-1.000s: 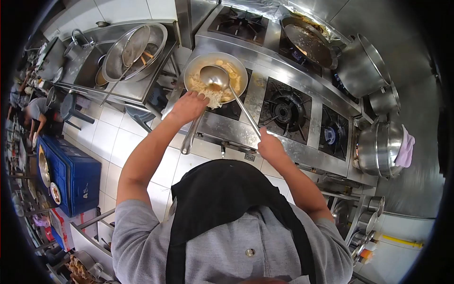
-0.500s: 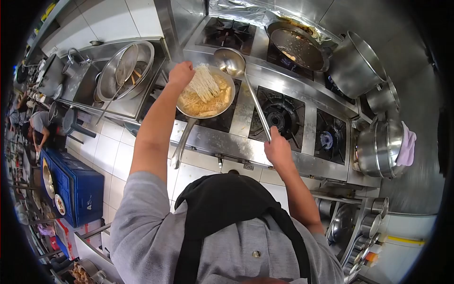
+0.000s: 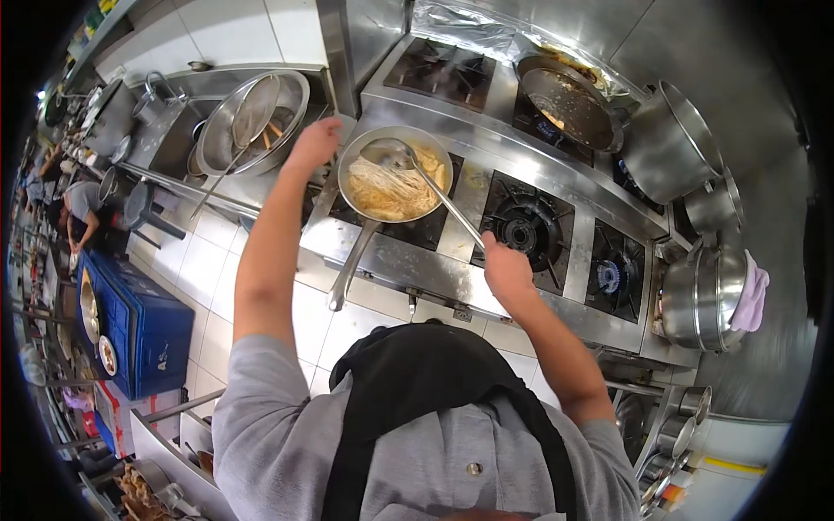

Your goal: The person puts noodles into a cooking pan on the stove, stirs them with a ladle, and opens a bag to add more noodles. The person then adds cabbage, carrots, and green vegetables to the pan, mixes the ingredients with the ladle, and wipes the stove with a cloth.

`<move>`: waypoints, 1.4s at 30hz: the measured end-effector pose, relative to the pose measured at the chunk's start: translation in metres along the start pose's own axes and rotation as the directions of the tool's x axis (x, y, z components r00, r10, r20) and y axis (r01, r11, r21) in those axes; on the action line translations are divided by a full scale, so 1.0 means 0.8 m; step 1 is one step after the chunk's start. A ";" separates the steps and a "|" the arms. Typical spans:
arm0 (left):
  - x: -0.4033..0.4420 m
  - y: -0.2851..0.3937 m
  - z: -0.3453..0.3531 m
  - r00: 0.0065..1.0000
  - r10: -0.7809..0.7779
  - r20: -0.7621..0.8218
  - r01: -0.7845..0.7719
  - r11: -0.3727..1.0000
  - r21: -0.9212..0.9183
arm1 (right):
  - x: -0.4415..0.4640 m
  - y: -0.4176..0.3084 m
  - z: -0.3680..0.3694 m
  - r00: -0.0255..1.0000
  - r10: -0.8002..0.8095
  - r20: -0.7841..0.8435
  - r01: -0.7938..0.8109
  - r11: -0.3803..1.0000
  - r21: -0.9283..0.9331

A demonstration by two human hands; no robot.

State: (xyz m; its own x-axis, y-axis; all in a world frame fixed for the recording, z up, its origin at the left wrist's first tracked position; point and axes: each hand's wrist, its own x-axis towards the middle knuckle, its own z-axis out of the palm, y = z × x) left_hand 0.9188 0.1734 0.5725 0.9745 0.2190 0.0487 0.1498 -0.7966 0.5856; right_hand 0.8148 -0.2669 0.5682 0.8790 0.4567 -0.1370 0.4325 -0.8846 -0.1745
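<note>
My right hand [image 3: 509, 276] is wrapped round the long handle of a metal ladle [image 3: 450, 207]. The ladle's bowl rests in the frying pan [image 3: 366, 224], on noodles [image 3: 382, 184] that lie in a yellow-brown broth. Pale yellow pieces [image 3: 432, 167] float along the pan's right side. My left hand [image 3: 316, 144] is raised just left of the pan, apart from it, with loosely bent fingers and nothing visible in them. The pan sits on a front burner, its long handle pointing toward me.
A blue flame burns on the right front burner [image 3: 609, 274]. A dark wok [image 3: 569, 104] and a tall pot [image 3: 667, 143] stand behind. At left, a large metal bowl [image 3: 295, 87] holds a strainer beside the sink. A blue crate [image 3: 162, 334] stands on the floor; a person bends beyond it.
My left hand has let go of the noodles, which now lie in the pan, and moved left. The ladle's bowl has come from beside the pan into it.
</note>
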 end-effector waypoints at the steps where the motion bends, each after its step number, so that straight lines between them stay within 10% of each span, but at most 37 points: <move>1: -0.019 -0.010 -0.018 0.995 0.055 -0.077 -0.060 0.997 -0.051 | 0.007 0.000 0.009 1.000 -0.014 0.001 0.014 0.997 -0.071; 6: -0.136 -0.080 -0.064 0.911 0.173 -0.375 -0.212 0.975 -0.065 | 0.012 -0.001 0.025 0.997 0.018 0.076 -0.001 0.976 -0.217; 12: -0.322 -0.160 -0.021 0.886 -0.238 -0.398 0.136 0.954 -0.268 | 0.005 -0.017 -0.015 1.000 -0.027 0.009 0.028 0.988 -0.153; 23: -0.544 -0.308 0.190 0.840 -0.450 0.303 0.532 0.792 -0.300 | -0.025 -0.052 0.023 0.995 0.098 -0.001 -0.098 0.995 -0.017; 24: -0.560 -0.339 0.205 0.933 -0.176 0.314 0.219 0.970 -0.107 | -0.031 -0.053 0.020 0.990 0.138 -0.019 -0.138 0.990 0.018; 26: -0.566 -0.288 0.175 0.715 -0.522 0.465 0.648 0.745 -0.160 | -0.031 -0.041 0.043 0.986 0.163 -0.032 -0.161 0.985 0.065; 28: -0.588 -0.299 0.173 0.632 -0.529 0.566 0.677 0.733 -0.070 | -0.042 -0.034 0.055 0.979 0.199 -0.037 -0.193 0.974 0.115; 30: -0.589 -0.282 0.163 0.504 -0.615 0.607 0.762 0.647 0.022 | -0.048 -0.036 0.053 0.979 0.199 0.046 -0.179 0.731 0.659; 34: -0.586 -0.334 0.195 0.369 -0.709 0.601 0.905 0.421 -0.059 | -0.082 -0.010 0.041 0.915 0.254 0.313 -0.376 0.258 0.890; 37: -0.565 -0.310 0.183 0.575 -0.565 0.592 0.680 0.733 0.039 | -0.093 0.046 0.064 0.901 0.329 0.284 -0.358 0.189 0.915; 42: -0.523 -0.259 0.209 0.658 -0.493 0.569 0.617 0.786 -0.033 | -0.081 0.130 0.120 0.894 0.378 0.239 -0.338 0.221 0.915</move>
State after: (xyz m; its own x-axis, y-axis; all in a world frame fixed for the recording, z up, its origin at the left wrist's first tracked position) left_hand 0.5078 0.1529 0.2955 0.6628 0.2160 -0.7170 0.7134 -0.4731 0.5169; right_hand 0.7837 -0.3794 0.4653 0.9017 0.0965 -0.4215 -0.3853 -0.2633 -0.8844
